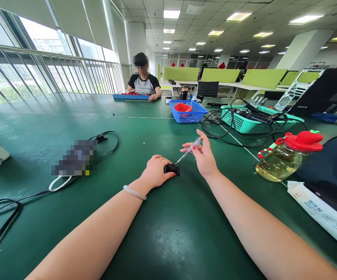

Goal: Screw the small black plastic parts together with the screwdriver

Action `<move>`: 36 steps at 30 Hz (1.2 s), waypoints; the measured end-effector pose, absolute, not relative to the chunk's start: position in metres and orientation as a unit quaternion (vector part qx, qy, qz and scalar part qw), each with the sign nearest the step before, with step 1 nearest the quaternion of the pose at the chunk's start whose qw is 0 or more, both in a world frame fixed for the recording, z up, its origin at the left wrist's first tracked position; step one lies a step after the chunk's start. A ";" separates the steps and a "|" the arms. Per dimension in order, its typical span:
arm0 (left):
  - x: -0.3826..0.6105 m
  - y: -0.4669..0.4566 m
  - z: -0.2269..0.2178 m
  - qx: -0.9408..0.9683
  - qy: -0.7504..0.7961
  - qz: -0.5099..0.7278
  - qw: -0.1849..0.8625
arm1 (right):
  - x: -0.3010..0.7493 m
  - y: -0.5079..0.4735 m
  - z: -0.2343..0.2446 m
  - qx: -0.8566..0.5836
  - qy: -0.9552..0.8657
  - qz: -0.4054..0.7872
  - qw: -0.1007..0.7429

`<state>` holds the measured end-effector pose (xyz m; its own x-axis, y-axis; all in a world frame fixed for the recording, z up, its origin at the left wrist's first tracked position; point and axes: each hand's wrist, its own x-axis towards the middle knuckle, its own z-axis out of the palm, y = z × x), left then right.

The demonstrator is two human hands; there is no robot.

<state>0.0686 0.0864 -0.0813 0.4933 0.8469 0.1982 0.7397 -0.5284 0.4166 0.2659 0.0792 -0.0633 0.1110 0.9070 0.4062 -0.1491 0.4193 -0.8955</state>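
On the green table, my left hand (156, 171) is closed around a small black block-like part (171, 168) and presses it against the surface. What exactly the part is cannot be made out. My right hand (205, 157) grips a screwdriver (189, 151) with a clear handle, tilted so its thin metal shaft points down and left. The screwdriver's tip meets the top of the black part, or is very close to it. A pale bangle (135, 193) circles my left wrist.
Ahead are a blue basket (188, 116) with a red tray and a green basket (244, 123) of cables. A red-lidded jar (283, 161) and white package (320, 210) lie right; a blurred dark object (75, 157) with cords is left. Another person (143, 79) sits opposite.
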 end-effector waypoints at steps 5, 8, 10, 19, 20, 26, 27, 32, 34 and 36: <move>0.072 0.083 -0.081 0.844 0.483 0.192 0.136 | 0.267 0.082 -0.066 -0.367 -0.503 0.423 0.659; 0.072 0.083 -0.081 0.842 0.487 0.189 0.136 | 0.268 0.085 -0.068 -0.365 -0.505 0.421 0.659; 0.071 0.083 -0.081 0.844 0.484 0.186 0.138 | 0.269 0.087 -0.071 -0.364 -0.505 0.421 0.660; 0.069 0.086 -0.083 0.848 0.474 0.192 0.141 | 0.273 0.091 -0.078 -0.375 -0.483 0.430 0.664; 0.069 0.087 -0.083 0.849 0.472 0.192 0.143 | 0.273 0.091 -0.078 -0.375 -0.483 0.430 0.664; 0.068 0.087 -0.083 0.850 0.467 0.196 0.143 | 0.273 0.093 -0.079 -0.397 -0.464 0.429 0.666; 0.069 0.087 -0.083 0.849 0.469 0.195 0.143 | 0.273 0.093 -0.080 -0.401 -0.462 0.428 0.665; 0.068 0.087 -0.084 0.849 0.472 0.189 0.146 | 0.274 0.095 -0.084 -0.406 -0.455 0.430 0.666; 0.068 0.087 -0.084 0.849 0.470 0.189 0.148 | 0.274 0.095 -0.085 -0.410 -0.446 0.431 0.669; 0.068 0.087 -0.083 0.849 0.470 0.188 0.151 | 0.274 0.095 -0.086 -0.415 -0.434 0.430 0.674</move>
<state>0.0683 0.0871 -0.0835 0.4869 0.8552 0.1776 0.7419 -0.5122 0.4326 0.2742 0.0954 -0.0857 0.2534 0.9400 0.2286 -0.2179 0.2857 -0.9332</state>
